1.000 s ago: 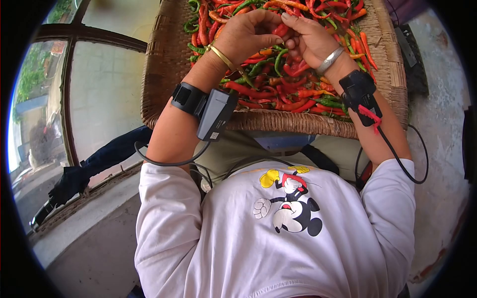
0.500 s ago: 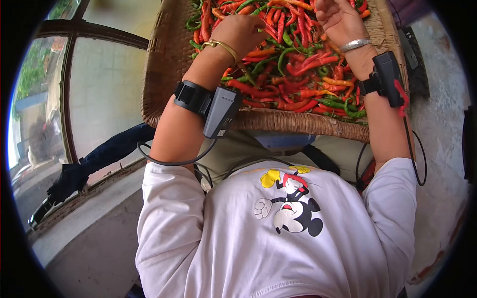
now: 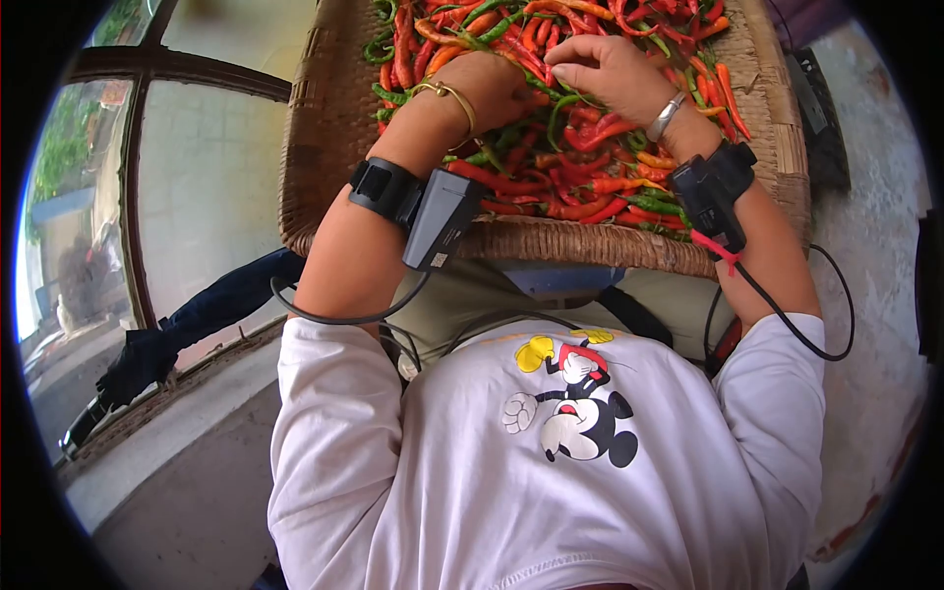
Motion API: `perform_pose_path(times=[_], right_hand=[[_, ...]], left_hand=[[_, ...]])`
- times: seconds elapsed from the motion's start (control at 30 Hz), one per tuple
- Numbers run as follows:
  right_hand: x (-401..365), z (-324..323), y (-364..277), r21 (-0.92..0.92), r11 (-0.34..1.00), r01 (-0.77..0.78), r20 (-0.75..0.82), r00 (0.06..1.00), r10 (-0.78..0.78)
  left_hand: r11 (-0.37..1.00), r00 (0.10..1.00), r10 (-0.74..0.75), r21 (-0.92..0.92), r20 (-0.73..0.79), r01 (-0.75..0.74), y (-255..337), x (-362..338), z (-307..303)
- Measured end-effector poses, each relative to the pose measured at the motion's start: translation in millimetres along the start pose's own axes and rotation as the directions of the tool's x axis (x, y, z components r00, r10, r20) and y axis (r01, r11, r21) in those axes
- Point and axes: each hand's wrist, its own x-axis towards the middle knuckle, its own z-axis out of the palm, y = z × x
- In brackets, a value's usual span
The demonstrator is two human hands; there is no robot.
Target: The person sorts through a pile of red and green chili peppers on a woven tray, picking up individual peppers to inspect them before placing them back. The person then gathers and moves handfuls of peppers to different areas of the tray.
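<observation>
The basket [image 3: 590, 241] is set against the lap at mid-frame, evidently to keep the chilies [image 3: 590, 187] within reach. At upper centre, the left hand [image 3: 487, 88] is curled into the pile, its grip undeterminable. The right hand [image 3: 615, 79] is pinched closed on chilies.

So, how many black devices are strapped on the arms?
2. One device is strapped behind the left hand, over the basket rim; the other device behind the right hand, over the chillies. None seems hidden.
</observation>
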Motion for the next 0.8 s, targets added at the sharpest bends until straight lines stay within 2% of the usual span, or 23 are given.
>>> perform_pose_path(times=[0.07,0.13,0.2,0.27,0.37,0.4,0.43,0.5,0.53,0.57,0.6,0.63,0.67,0.77,0.8], right_hand=[[-2.5,7.2,-0.6,-0.272,0.961,0.040,0.049,0.998,-0.028],[-4.0,11.4,-4.0,-0.457,0.882,0.113,0.134,0.989,-0.058],[-6.3,14.6,-8.2,-0.439,0.894,0.095,0.155,0.988,-0.029],[-7.9,18.7,-12.0,-0.422,0.904,0.073,0.175,0.985,0.002],[-6.6,28.6,-10.4,-0.369,0.929,-0.023,0.125,0.989,0.074],[-3.9,31.2,-6.6,-0.358,0.929,-0.094,0.114,0.983,0.143],[-2.3,32.1,-4.1,-0.347,0.923,-0.164,0.105,0.972,0.212],[-2.1,30.9,-2.9,-0.337,0.925,-0.176,0.108,0.969,0.224],[-2.0,30.2,-2.6,-0.327,0.926,-0.188,0.114,0.965,0.236],[-1.9,30.1,-1.0,-0.326,0.927,-0.189,0.112,0.965,0.236],[-1.6,30.7,1.7,-0.296,0.936,-0.190,0.124,0.964,0.235],[-1.7,31.1,3.5,-0.267,0.944,-0.192,0.138,0.962,0.235],[-1.8,31.0,3.9,-0.266,0.945,-0.192,0.138,0.962,0.235],[-2.2,34.5,1.8,-0.322,0.924,-0.206,0.171,0.947,0.270],[-4.5,38.8,-1.1,-0.429,0.884,-0.185,0.117,0.959,0.257]], left_hand=[[0.994,0.988,0.057,-0.084,-0.142,-0.069,1.5,-3.2,-1.6],[0.990,0.985,0.047,-0.123,-0.165,-0.068,6.2,-7.7,-11.8],[0.985,0.982,0.032,-0.160,-0.188,-0.062,3.9,-9.0,-13.0],[0.921,0.912,0.049,-0.335,-0.408,-0.199,-3.7,-5.3,-5.3],[0.873,0.888,-0.001,-0.433,-0.459,-0.223,-0.9,-3.6,-2.8],[0.873,0.889,0.001,-0.433,-0.458,-0.224,0.2,-3.3,-3.0],[0.860,0.910,-0.011,-0.468,-0.415,-0.203,1.5,-3.0,-3.7],[0.847,0.928,-0.019,-0.499,-0.371,-0.182,2.5,-2.6,-7.4],[0.951,0.956,-0.028,-0.302,-0.292,-0.065,1.3,-3.4,-10.9],[0.996,0.975,-0.057,-0.077,-0.215,0.041,0.5,-4.1,-13.6],[0.996,0.975,-0.056,-0.076,-0.214,0.040,1.1,-5.2,-14.9],[0.991,0.993,-0.116,-0.075,-0.033,0.113,2.2,-6.9,-15.8],[0.981,0.973,-0.175,-0.062,0.149,0.186,3.1,-7.9,-15.9],[0.993,0.981,-0.118,0.019,0.154,0.116,-4.1,-2.6,0.5],[0.993,0.981,-0.117,0.022,0.154,0.115,-6.2,-1.7,3.5]])
